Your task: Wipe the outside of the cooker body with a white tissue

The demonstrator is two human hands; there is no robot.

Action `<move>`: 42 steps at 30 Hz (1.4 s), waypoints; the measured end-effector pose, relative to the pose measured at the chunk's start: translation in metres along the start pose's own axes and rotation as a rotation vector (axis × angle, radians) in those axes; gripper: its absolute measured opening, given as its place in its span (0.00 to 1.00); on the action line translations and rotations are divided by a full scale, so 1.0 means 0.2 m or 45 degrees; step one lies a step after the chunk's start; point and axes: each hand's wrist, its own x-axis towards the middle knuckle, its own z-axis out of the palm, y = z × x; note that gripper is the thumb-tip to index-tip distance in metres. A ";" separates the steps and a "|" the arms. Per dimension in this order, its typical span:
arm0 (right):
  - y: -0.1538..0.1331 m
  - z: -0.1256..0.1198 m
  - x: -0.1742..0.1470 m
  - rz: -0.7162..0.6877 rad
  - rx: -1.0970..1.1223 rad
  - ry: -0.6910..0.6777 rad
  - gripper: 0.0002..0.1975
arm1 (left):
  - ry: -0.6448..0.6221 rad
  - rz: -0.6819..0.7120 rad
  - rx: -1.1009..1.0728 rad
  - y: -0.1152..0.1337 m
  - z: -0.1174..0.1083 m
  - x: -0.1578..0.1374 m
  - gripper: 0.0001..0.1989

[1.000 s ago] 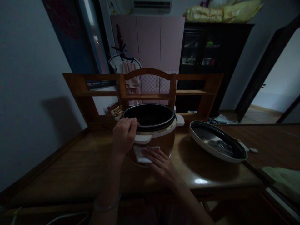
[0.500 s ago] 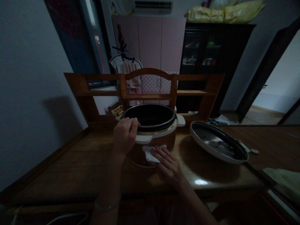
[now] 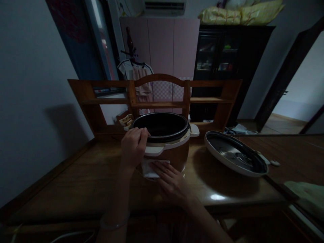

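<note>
A brown and white electric cooker (image 3: 181,157) stands lidless on the wooden desk, its dark inner pot (image 3: 164,125) in place. My left hand (image 3: 133,147) is closed over the near left part of the rim, beside a white side handle (image 3: 154,151). Against the cooker's lower front lies a folded white cloth (image 3: 148,169), pressed there under the outstretched fingers of my right hand (image 3: 173,185). The cooker's lid (image 3: 234,155) rests upside down and tilted to the right of the cooker.
A wooden shelf frame (image 3: 162,105) rises along the desk's back edge, close behind the cooker. To the left is a wall (image 3: 35,135). A pale green cloth (image 3: 307,194) lies at the far right. A small white object (image 3: 275,163) sits beside the lid.
My right hand and the white cloth have slid left across the cooker's front. The cloth now looks flatter. My left hand stays on the rim.
</note>
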 end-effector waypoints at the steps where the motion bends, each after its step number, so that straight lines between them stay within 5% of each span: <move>1: 0.00 0.01 -0.01 -0.012 0.011 -0.013 0.12 | -0.001 0.003 -0.001 0.00 0.00 0.00 0.21; 15: 0.03 -0.02 -0.17 0.044 0.020 -0.052 0.12 | 0.001 -0.002 -0.019 -0.01 0.00 0.00 0.21; 42: -0.04 0.03 -0.13 0.205 -0.151 -0.216 0.11 | -0.010 0.013 0.012 -0.02 0.01 0.00 0.20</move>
